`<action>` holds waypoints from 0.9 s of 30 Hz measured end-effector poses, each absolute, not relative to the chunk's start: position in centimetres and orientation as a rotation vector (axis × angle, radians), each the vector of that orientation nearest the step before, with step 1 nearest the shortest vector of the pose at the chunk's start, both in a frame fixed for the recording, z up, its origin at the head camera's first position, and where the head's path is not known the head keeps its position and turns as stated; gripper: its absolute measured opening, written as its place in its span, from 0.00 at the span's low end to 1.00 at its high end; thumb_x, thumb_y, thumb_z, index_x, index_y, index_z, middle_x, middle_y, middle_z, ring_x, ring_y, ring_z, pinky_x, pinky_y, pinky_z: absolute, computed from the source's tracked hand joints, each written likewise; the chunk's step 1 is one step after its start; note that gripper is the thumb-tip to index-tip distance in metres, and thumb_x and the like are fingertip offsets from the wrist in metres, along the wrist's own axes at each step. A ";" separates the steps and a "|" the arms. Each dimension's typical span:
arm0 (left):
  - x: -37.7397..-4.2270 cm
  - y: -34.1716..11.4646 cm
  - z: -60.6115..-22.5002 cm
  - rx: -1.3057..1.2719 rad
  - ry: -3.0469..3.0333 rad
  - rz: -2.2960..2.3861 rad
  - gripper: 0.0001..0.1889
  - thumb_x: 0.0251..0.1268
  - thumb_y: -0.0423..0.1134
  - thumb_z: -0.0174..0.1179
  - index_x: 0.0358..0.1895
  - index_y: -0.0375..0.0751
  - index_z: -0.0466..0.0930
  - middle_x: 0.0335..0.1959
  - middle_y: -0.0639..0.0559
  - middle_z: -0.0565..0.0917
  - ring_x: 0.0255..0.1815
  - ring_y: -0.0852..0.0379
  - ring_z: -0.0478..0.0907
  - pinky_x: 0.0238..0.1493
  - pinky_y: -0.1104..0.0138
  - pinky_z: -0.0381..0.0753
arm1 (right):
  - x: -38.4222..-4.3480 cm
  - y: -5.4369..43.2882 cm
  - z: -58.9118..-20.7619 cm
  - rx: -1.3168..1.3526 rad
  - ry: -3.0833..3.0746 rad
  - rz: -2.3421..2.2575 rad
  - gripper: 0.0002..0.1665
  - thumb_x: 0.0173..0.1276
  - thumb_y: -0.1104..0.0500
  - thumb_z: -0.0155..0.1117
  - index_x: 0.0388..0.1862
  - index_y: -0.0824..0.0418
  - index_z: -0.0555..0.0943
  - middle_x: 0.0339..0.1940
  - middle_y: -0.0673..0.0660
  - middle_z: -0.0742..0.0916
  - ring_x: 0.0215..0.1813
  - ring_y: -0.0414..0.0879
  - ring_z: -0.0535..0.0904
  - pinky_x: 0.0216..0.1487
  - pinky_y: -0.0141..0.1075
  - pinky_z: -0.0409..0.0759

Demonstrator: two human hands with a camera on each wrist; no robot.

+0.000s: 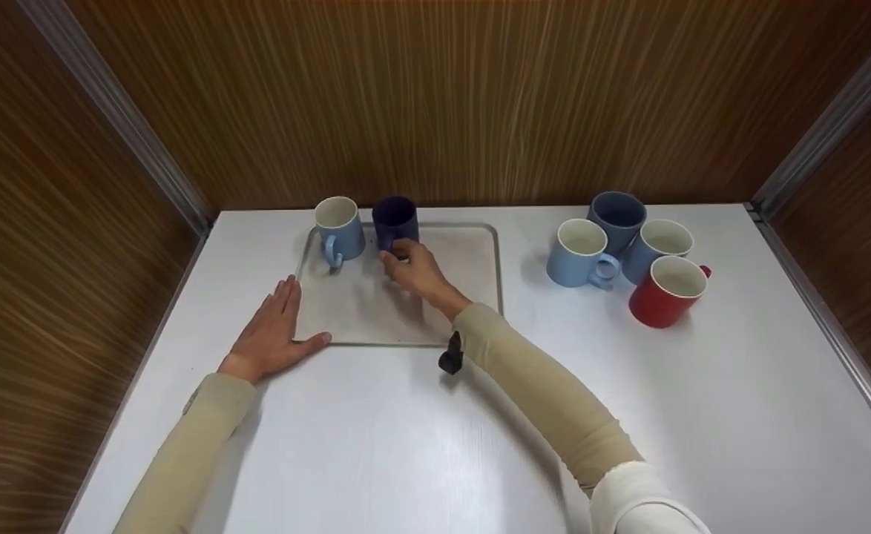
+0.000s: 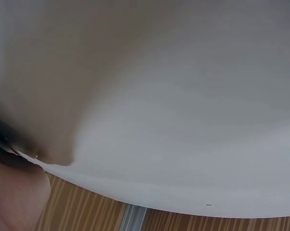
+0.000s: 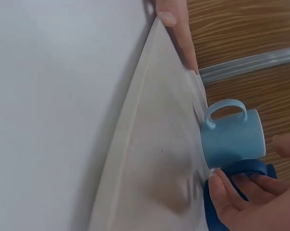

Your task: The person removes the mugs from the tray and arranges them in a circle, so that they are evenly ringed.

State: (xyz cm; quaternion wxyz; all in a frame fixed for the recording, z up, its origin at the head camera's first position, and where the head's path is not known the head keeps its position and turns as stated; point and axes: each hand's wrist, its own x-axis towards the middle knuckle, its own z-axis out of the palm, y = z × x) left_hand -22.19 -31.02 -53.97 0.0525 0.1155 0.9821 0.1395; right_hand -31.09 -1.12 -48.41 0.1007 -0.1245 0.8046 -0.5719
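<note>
My right hand [image 1: 417, 273] holds the handle of a dark blue mug [image 1: 395, 215], which stands upright at the back of a pale tray [image 1: 450, 259]. In the right wrist view the thumb and fingers curl at that blue handle [image 3: 248, 167]. Left of it a light blue mug [image 1: 343, 233] stands on the tray's back left corner, its handle toward me. My left hand [image 1: 268, 337] lies flat with straight fingers along the tray's left edge, the thumb at the front left corner. The left wrist view shows mostly the white table [image 2: 183, 144] and part of the hand [image 2: 17, 192].
On the table's right stand a light blue mug [image 1: 575, 263], a grey-blue mug [image 1: 617, 219], another blue mug [image 1: 658, 245] and a red mug [image 1: 662, 300], close together. Wood-grain panels [image 1: 443, 104] rise behind the table and at both sides.
</note>
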 end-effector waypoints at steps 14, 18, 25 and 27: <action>-22.2 -30.8 -54.3 0.353 2.969 0.407 0.66 0.68 0.83 0.47 0.87 0.32 0.34 0.90 0.38 0.36 0.91 0.41 0.32 0.90 0.47 0.39 | -30.9 -1.0 -49.9 -0.134 2.236 -2.052 0.13 0.83 0.62 0.60 0.45 0.74 0.82 0.49 0.76 0.88 0.44 0.65 0.88 0.48 0.55 0.90; -22.2 -31.0 -54.2 0.342 2.966 0.407 0.66 0.67 0.84 0.46 0.87 0.34 0.33 0.90 0.39 0.36 0.91 0.42 0.32 0.90 0.48 0.39 | -31.0 -0.2 -49.6 -0.136 2.284 -2.034 0.14 0.83 0.61 0.61 0.46 0.75 0.84 0.48 0.76 0.89 0.43 0.64 0.88 0.40 0.45 0.88; -22.2 -31.3 -54.1 0.356 2.976 0.426 0.65 0.69 0.80 0.51 0.87 0.30 0.35 0.90 0.36 0.37 0.91 0.39 0.33 0.90 0.47 0.39 | -31.3 1.6 -48.5 -0.267 2.368 -1.970 0.14 0.83 0.62 0.62 0.45 0.74 0.85 0.48 0.75 0.90 0.50 0.70 0.89 0.52 0.54 0.91; -22.2 -31.3 -54.0 0.357 2.974 0.423 0.65 0.70 0.80 0.50 0.87 0.30 0.34 0.90 0.36 0.37 0.91 0.40 0.33 0.90 0.47 0.39 | -31.4 2.3 -48.1 -0.308 2.361 -1.986 0.13 0.82 0.63 0.61 0.45 0.75 0.85 0.46 0.76 0.89 0.48 0.72 0.89 0.54 0.60 0.89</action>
